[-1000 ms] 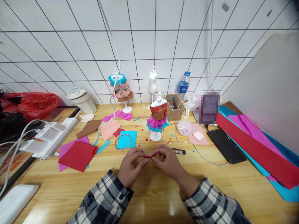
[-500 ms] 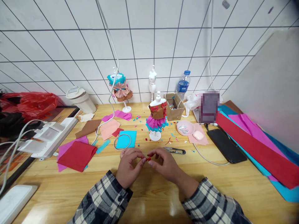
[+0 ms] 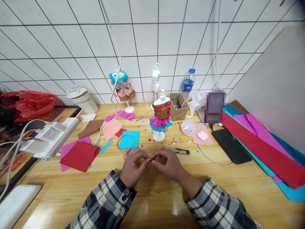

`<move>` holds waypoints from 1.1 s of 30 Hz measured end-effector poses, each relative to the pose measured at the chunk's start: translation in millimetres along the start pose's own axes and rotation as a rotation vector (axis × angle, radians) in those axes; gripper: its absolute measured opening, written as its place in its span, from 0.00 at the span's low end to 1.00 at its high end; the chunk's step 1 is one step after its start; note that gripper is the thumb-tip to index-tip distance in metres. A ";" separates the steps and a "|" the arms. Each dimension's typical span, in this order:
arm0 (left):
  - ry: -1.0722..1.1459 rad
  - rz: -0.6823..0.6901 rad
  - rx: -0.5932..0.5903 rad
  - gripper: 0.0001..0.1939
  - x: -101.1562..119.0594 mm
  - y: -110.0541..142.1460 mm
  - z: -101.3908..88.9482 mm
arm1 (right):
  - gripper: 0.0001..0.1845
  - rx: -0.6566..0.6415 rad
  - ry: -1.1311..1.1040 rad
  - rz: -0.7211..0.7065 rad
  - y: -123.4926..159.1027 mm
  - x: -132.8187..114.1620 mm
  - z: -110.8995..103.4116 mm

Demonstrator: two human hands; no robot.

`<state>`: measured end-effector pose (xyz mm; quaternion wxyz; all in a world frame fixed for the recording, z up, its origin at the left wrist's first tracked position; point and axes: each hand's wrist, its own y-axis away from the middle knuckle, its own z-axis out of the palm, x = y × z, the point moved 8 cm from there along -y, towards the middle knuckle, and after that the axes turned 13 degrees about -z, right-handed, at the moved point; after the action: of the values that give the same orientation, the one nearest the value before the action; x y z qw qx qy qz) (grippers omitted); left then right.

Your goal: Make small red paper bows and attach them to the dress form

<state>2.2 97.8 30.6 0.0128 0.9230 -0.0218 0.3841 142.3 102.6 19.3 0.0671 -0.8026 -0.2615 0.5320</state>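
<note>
Between the fingertips of both hands is a tiny piece of red crepe paper (image 3: 152, 160), mostly covered by the fingers. My left hand (image 3: 133, 166) pinches one end of it with thumb and forefinger. The other end is in a pinch of my right hand (image 3: 168, 164). Just behind the hands stands a small dress form (image 3: 162, 111) in a brown top with red bows and a magenta and blue ruffled skirt. Thread snips (image 3: 182, 151) lie beside my right hand. A blue paper square (image 3: 133, 140) with a cable loop over it lies beyond my left hand.
Folded red paper (image 3: 79, 156) and a power strip (image 3: 58, 136) are at left. A pink dish (image 3: 190, 128), cardboard box (image 3: 178, 113) and water bottle (image 3: 188, 83) stand behind at right. A black phone (image 3: 231, 145) and long paper strips (image 3: 264, 149) lie further right.
My right thumb and forefinger, slightly apart before, have closed on the red paper piece. Both hands have come closer together, and the camera view has tilted slightly downward.
</note>
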 end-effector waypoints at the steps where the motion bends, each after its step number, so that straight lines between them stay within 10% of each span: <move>1: 0.006 -0.006 -0.010 0.09 -0.3 -0.1 0.8 | 0.03 0.006 -0.001 -0.007 -0.1 -0.5 -0.1; 21: 0.147 -0.072 -0.037 0.09 0.0 1.2 2.6 | 0.02 0.084 -0.094 0.048 4.3 4.4 -2.5; 26: 0.066 -0.013 -0.019 0.08 4.6 2.6 -1.9 | 0.16 0.046 -0.165 0.131 8.0 11.7 -1.0; 33: -0.079 0.033 -0.052 0.07 10.7 4.4 3.6 | 0.02 0.025 -0.080 0.076 3.1 8.2 -3.1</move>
<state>12.1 92.9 35.7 0.0295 0.9362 -0.0476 0.3470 148.5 104.5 12.7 0.0464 -0.7893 -0.2266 0.5688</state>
